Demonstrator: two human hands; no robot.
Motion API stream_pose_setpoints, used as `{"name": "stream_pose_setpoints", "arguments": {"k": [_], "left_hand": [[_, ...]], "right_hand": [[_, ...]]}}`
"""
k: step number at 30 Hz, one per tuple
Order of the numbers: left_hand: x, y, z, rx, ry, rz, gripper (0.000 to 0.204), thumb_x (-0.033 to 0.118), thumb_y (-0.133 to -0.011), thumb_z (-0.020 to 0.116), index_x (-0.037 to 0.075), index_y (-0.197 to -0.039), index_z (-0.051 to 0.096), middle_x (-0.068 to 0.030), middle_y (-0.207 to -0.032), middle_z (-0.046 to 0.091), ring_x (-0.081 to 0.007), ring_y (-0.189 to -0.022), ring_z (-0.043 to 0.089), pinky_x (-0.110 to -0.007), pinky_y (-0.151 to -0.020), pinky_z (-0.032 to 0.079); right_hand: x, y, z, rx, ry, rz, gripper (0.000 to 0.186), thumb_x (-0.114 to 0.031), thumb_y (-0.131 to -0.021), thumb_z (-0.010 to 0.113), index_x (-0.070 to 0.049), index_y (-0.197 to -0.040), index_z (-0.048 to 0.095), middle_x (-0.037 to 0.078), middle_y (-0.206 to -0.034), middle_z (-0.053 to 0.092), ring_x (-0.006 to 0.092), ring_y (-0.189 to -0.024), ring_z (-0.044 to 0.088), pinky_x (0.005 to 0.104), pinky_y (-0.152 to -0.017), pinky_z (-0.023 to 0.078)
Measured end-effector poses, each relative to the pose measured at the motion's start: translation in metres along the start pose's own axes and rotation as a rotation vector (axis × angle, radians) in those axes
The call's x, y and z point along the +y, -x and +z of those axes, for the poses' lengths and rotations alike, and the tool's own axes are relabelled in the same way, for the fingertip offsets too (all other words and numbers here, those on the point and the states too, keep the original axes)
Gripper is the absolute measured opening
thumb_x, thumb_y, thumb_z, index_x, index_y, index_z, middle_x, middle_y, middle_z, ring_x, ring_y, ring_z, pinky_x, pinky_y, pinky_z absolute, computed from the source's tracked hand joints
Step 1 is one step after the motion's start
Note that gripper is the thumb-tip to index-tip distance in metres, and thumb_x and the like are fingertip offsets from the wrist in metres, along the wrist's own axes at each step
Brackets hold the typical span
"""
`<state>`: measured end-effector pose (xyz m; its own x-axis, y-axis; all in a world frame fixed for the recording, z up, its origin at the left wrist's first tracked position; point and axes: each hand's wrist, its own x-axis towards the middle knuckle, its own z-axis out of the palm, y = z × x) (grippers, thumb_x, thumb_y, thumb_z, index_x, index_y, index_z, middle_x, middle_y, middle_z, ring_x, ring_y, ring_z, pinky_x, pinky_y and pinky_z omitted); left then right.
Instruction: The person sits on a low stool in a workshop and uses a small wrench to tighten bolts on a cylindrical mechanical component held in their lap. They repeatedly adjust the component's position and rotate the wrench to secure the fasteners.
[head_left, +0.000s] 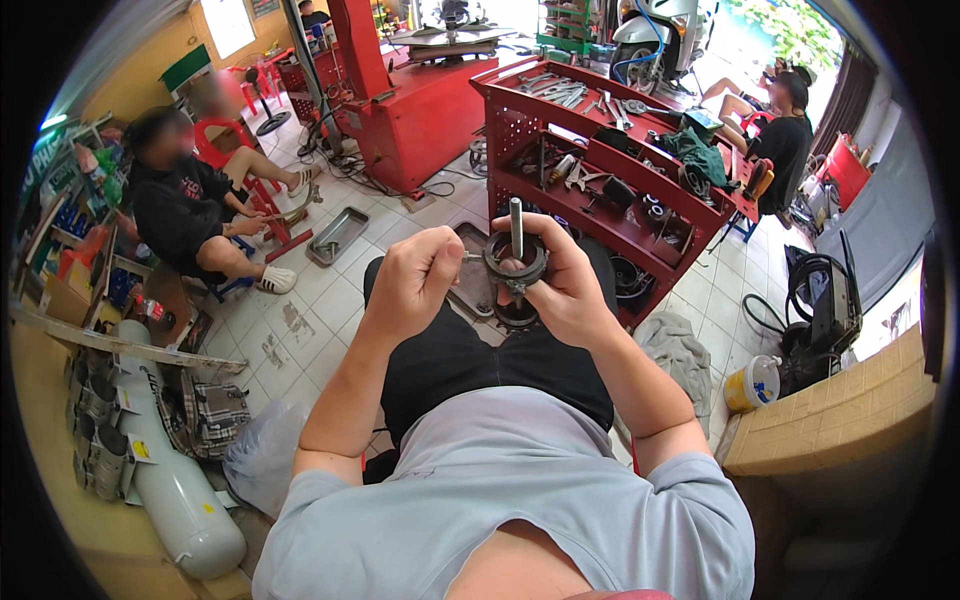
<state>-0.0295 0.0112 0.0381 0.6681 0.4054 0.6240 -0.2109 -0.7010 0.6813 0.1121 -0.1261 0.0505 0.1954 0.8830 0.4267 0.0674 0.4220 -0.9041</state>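
Note:
In front of my lap, my right hand (568,280) is closed around a dark, ring-shaped metal part (515,262). An upright steel rod (516,225) stands out of its top. My left hand (420,275) is at the left of this part, with its fingers curled in and the thumb pressed on them. A thin light-coloured bit shows between the left hand and the ring, too small to name. Below the hands, a metal tray (466,285) lies on the floor, partly hidden by them.
Ahead to the right stands a red tool cart (600,125) with wrenches on top. Another tray (338,237) lies on the tiles. A seated person (190,215) works at the left; another (785,140) sits far right. A grey cylinder tank (180,480) and a bucket (752,385) stand nearby.

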Motion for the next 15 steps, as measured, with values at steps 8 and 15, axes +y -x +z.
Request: {"name": "stream_pose_setpoints", "arguments": {"k": [8,15], "left_hand": [[-0.008,0.0,-0.007,-0.125,0.078,-0.162,0.042,0.034,-0.099,0.042,0.001,-0.075,0.054,-0.0026,-0.061,0.051,-0.0091,-0.057,0.05,-0.024,-0.053,0.039],[0.003,0.001,0.007,0.023,0.186,0.12,0.028,0.027,-0.093,0.058,0.0,-0.099,0.055,-0.005,-0.082,0.057,-0.0096,-0.067,0.056,-0.022,-0.063,0.044]], "right_hand": [[0.003,-0.001,0.001,-0.004,0.09,-0.05,0.035,0.001,-0.09,0.052,-0.001,-0.123,0.045,0.002,-0.094,0.056,0.0058,-0.078,0.054,0.0215,-0.068,0.048],[-0.002,0.002,-0.002,0.077,0.047,-0.04,0.032,-0.004,-0.09,0.057,-0.002,-0.121,0.048,0.001,-0.094,0.055,0.0027,-0.073,0.05,0.0185,-0.062,0.044]]}}
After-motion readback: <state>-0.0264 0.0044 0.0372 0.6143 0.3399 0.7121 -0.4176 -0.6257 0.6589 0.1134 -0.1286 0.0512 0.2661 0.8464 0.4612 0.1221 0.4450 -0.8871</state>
